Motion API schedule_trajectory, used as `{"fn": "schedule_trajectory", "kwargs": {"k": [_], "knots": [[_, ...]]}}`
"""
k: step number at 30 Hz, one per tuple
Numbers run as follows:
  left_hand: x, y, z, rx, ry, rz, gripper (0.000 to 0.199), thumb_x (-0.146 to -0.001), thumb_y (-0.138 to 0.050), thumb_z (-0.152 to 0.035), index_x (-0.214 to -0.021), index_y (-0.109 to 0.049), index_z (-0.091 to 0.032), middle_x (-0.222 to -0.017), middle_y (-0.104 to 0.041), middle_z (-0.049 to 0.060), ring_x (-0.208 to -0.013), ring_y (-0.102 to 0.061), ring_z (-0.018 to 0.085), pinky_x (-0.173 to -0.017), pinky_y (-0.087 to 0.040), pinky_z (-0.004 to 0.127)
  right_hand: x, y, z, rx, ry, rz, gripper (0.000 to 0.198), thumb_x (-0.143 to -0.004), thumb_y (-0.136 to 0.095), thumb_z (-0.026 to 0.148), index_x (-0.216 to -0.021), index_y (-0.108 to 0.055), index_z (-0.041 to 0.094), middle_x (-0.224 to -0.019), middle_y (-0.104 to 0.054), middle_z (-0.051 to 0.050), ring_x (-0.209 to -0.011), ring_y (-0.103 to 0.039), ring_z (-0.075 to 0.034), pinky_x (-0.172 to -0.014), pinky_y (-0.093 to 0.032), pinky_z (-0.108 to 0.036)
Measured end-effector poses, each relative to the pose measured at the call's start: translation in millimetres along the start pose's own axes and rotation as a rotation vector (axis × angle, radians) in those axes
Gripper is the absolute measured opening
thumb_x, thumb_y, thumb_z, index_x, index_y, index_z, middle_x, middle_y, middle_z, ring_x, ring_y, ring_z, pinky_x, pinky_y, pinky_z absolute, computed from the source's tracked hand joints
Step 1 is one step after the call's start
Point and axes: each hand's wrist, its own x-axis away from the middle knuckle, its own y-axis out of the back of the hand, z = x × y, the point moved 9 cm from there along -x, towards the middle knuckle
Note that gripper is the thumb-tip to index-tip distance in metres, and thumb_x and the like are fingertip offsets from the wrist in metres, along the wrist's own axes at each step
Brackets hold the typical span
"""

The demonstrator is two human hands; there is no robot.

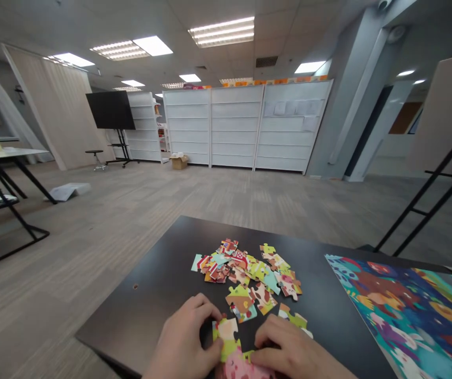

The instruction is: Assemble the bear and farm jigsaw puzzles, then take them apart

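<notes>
My left hand (188, 339) is at the near edge of the black table, its thumb and forefinger closed on a yellow-green and cream jigsaw piece (228, 332). Just below, a pink spotted jigsaw section (241, 368) meets that piece and is cut off by the picture's bottom edge. My right hand (289, 347) comes in from the other side with curled fingers, its fingertips on the yellow-green piece edge beside the pink section. Beyond both hands lies a loose pile of jigsaw pieces (226, 266). A brown and yellow-green piece (240, 301) lies nearest to the left fingertips.
A colourful picture sheet (403, 310) covers the right side of the black table (150, 295). Past the table is carpeted floor with white shelving panels (235, 126), a screen on a stand (111, 110) and a cardboard box (179, 161). A black metal stand (427, 216) rises at right.
</notes>
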Motion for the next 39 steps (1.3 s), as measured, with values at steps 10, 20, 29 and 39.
{"fn": "schedule_trajectory", "kwargs": {"k": [10, 20, 29, 39], "knots": [[5.0, 6.0, -7.4, 0.103, -0.132, 0.072, 0.03, -0.074, -0.065, -0.015, -0.102, -0.065, -0.025, -0.104, -0.062, 0.001, -0.094, -0.058, 0.019, -0.084, -0.044, 0.027, -9.9, 18.3, -40.5, -0.008, -0.226, -0.203, 0.035, -0.094, -0.049, 0.019, -0.127, -0.061, 0.021, -0.124, -0.061, -0.011, -0.115, -0.055, -0.025, -0.103, -0.044, -0.042], [13.5, -1.2, -10.7, 0.003, -0.186, 0.177, 0.051, -0.06, -0.088, -0.026, -0.107, -0.068, -0.027, -0.118, -0.058, 0.001, -0.108, -0.051, 0.024, -0.095, -0.042, 0.032, -28.6, 5.9, -45.4, -0.085, -0.334, -0.262, 0.026, -0.08, -0.068, 0.027, -0.105, -0.07, 0.019, -0.122, -0.065, -0.011, -0.117, -0.057, -0.028, -0.105, -0.043, -0.046], [14.8, 5.2, -0.5, 0.08, -0.219, 0.191, 0.05, -0.063, -0.085, -0.023, -0.109, -0.066, -0.024, -0.123, -0.055, 0.005, -0.114, -0.049, 0.025, -0.102, -0.041, 0.034, -6.6, 7.3, -42.9, -0.177, -0.089, -0.162, 0.068, -0.078, -0.042, 0.0, -0.142, -0.048, 0.023, -0.152, -0.046, -0.009, -0.145, -0.034, -0.024, -0.12, -0.027, -0.05], [23.2, 8.9, -7.6, 0.025, -0.231, 0.176, 0.053, -0.063, -0.086, -0.03, -0.112, -0.065, -0.027, -0.126, -0.057, 0.004, -0.115, -0.048, 0.027, -0.103, -0.039, 0.037, -15.8, 12.0, -30.3, -0.149, -0.265, -0.267, 0.03, -0.078, -0.063, 0.014, -0.107, -0.065, 0.02, -0.116, -0.062, -0.009, -0.112, -0.06, -0.024, -0.101, -0.047, -0.039]]}}
